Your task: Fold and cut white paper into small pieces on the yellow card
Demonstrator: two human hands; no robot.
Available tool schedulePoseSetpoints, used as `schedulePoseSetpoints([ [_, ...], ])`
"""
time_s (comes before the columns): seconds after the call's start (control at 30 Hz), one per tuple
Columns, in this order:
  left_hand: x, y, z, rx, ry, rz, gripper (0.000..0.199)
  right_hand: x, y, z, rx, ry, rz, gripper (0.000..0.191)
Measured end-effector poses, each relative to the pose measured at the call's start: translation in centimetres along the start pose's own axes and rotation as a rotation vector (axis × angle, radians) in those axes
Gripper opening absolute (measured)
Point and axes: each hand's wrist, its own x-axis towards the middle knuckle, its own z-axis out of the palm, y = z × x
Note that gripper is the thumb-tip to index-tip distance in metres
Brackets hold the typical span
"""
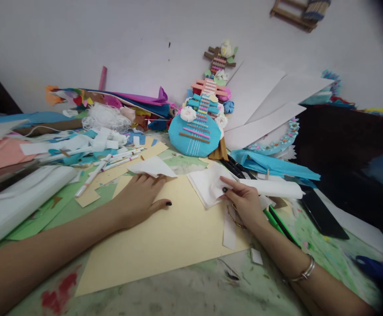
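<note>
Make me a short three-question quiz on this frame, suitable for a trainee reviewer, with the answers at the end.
1. Multiple choice: what do the fingers of the right hand touch?
A) the blue craft guitar
B) the white tissue paper
C) the bundle of white string

2. True or false: the left hand rests over the cream paper sheet.

3. Fill in the blank: the silver bangle is worn on the person's ____ wrist.

Key: 1. B; 2. True; 3. right.
</note>
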Motion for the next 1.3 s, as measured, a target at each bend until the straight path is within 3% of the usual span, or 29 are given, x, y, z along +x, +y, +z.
schedulePoseSetpoints([
  [0.1, 0.0, 0.0, 0.1, -0.012, 0.011, 0.002, 0.065, -0.1, -0.3, 0.2, -0.047, -0.057, 0.073, 0.045],
  [0.27, 0.1, 0.0, -0.1, -0.006, 0.021, 0.028, 0.063, -0.2, -0.8, 0.1, -0.114, -0.060, 0.033, 0.046],
  [0.43, 0.2, 1.5, -0.5, -0.064, 0.088, 0.261, 0.054, -0.1, -0.3, -0.1, -0.166, -0.048, -0.020, 0.045],
  [0.6, 0.8, 2.7, -0.7, -0.123, -0.036, 0.506, 0.062, 0.1, 0.3, -0.1, -0.210, -0.028, -0.042, 0.046],
  [0.9, 1.7, 2.8, -0.9, -0.210, -0.164, 0.501, 0.066, -0.1, 0.0, -0.1, -0.118, -0.035, -0.128, 0.046],
  [1.13, 1.6, 2.9, -1.1, -0.246, -0.204, 0.480, 0.065, 0.2, 0.6, -0.4, -0.193, -0.013, -0.089, 0.047],
  [1.23, 1.5, 2.9, -1.2, -0.294, -0.162, 0.477, 0.062, 0.0, 0.1, -0.2, -0.149, -0.021, -0.077, 0.046],
  [1.3, 1.4, 3.0, -1.2, -0.378, -0.057, 0.398, 0.052, -0.6, -0.6, 0.1, -0.114, -0.023, -0.054, 0.044],
])
